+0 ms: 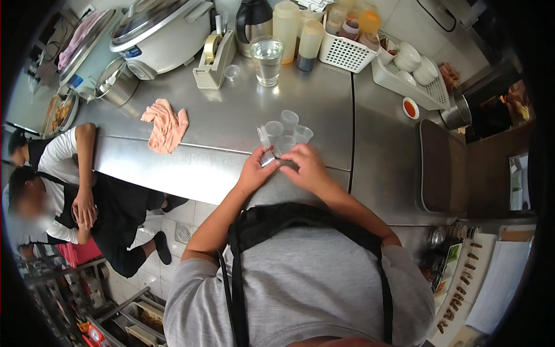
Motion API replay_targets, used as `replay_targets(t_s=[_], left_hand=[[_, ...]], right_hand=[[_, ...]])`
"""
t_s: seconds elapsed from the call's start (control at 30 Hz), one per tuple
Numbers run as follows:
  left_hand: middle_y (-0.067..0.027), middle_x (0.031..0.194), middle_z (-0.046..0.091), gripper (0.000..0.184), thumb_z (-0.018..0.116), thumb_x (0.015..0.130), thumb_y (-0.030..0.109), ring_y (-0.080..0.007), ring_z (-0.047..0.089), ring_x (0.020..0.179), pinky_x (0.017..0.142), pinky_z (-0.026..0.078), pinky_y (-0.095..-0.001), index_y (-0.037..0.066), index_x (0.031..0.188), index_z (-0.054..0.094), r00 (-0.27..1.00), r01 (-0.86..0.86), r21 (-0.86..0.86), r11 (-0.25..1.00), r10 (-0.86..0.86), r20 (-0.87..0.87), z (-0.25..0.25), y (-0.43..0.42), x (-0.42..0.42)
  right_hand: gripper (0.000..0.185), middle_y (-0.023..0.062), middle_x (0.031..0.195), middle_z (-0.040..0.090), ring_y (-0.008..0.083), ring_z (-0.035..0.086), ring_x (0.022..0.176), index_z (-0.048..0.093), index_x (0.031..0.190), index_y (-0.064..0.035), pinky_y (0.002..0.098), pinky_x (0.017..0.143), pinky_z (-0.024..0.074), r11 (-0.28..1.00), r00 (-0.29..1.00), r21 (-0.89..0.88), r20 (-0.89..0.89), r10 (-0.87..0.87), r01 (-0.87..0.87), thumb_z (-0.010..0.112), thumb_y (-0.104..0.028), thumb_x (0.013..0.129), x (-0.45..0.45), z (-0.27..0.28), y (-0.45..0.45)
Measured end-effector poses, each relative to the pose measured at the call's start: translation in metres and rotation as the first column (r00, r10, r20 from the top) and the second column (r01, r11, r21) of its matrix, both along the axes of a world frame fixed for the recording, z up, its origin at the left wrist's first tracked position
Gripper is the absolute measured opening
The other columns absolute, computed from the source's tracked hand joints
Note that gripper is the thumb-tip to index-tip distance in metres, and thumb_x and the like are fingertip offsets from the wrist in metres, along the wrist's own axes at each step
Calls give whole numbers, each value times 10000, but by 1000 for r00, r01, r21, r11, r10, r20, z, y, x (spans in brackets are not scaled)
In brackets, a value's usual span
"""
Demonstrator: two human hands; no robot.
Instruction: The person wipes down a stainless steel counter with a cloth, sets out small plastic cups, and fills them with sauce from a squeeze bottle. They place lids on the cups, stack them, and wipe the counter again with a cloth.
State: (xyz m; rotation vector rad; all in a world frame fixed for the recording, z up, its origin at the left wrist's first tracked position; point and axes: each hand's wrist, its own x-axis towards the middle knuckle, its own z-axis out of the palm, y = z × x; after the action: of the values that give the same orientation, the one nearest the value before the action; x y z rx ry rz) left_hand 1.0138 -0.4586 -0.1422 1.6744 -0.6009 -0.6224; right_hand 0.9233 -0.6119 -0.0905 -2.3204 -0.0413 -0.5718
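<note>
Four small clear plastic cups (pixel 289 118) stand mouths up, close together, on the brushed stainless-steel counter (pixel 214 124). Any more?

"Yes, a tilted stack of thin clear plastic cups (pixel 264 137), at the near left edge of that group. The bare left hand (pixel 256 170) is closed round its lower part."

"And the bare right hand (pixel 307 168)?"

"Its fingers are bent and sit just beside the stack. I can't tell whether they pinch anything; a dark grey shape (pixel 289 165) shows beneath them, too covered to name."

"How would you handle the stack well?"

"With a light left grip, since squeezing would probably jam thin nested walls. If a cup sticks, a small twist near the rim should beat a hard pull."

"And the standing four?"

"Keep knuckles clear of them; cups that light likely tip at a brush. Fingers belong on outer walls, never inside. The tall clear glass of water (pixel 267 63) stands well apart, farther back, so elbow room there seems ample."
</note>
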Motion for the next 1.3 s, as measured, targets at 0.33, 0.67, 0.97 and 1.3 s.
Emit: replay_targets(t_s=[0.33,0.67,0.97,1.3], left_hand=[[-48,920,581,463,671,746,211,-118,527,877,780,425,-257,-1,1113,485,962,30,10,1000,-26,-272,20,0,2],[-110,971,545,409,655,720,97,-156,510,903,814,418,-299,-19,1072,483,993,26,-66,997,-18,113,9,-4,-1],[-56,966,526,351,560,754,25,-133,498,876,800,403,-269,-5,1091,467,984,41,-210,977,-76,-162,-7,7,2],[-37,964,501,491,582,751,25,-96,489,769,625,419,-207,36,1199,383,952,24,-226,974,-91,-292,13,8,-3]], right_hand=[[110,88,768,532,260,540,734,601,760,-59,346,641,439,949,989,314,-145,38,10,650,-125,687,0,-23,3],[71,95,777,541,267,525,754,584,710,-65,375,654,416,989,997,133,-29,72,-67,595,-135,714,8,-48,6],[58,62,773,519,254,520,715,517,690,-89,381,629,397,973,963,-46,157,-217,226,573,-103,697,-15,-1,-29],[112,34,863,520,227,513,858,590,782,-123,394,716,393,855,899,-292,46,-435,429,592,-200,701,-26,-12,-41]])
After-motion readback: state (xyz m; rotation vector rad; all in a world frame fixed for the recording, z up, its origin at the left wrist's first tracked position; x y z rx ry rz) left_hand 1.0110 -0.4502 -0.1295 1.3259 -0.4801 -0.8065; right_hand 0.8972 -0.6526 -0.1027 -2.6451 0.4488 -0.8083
